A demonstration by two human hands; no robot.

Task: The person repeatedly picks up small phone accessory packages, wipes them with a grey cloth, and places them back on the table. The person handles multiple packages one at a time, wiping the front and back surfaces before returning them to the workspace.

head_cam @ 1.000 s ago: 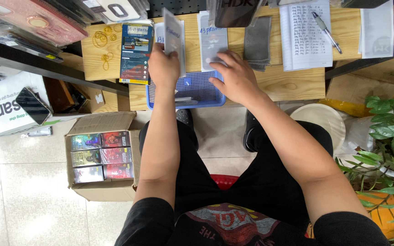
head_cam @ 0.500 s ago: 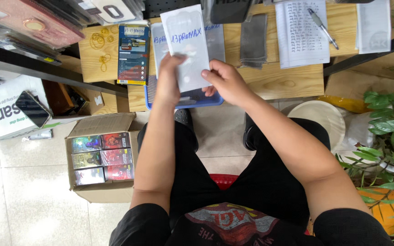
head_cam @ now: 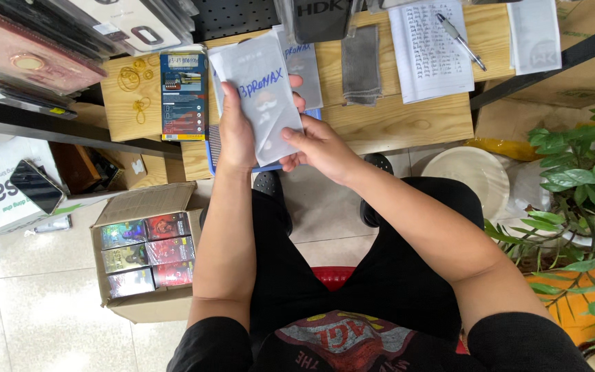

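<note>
Both my hands hold a flat, translucent white sleeve [head_cam: 263,93] with blue handwriting on it, lifted above the front edge of the wooden desk [head_cam: 408,120]. My left hand [head_cam: 237,134] grips its left edge with the thumb across the front. My right hand [head_cam: 321,148] pinches its lower right corner. A blue mesh basket [head_cam: 212,148] sits on the desk just under the sleeve, mostly hidden by it and by my hands. A second similar sleeve [head_cam: 304,62] lies behind on the desk.
On the desk lie a dark blue flat package [head_cam: 184,93], a grey cloth [head_cam: 361,65], a handwritten sheet [head_cam: 430,48] with a pen [head_cam: 461,41], and rubber bands [head_cam: 131,77]. An open cardboard box [head_cam: 142,255] of colourful packs stands on the floor left. A potted plant [head_cam: 580,200] fills the right.
The sleeve has come up out of the basket and closer to me, tilted slightly. My right hand has shifted from the basket rim to the sleeve's lower right corner.
</note>
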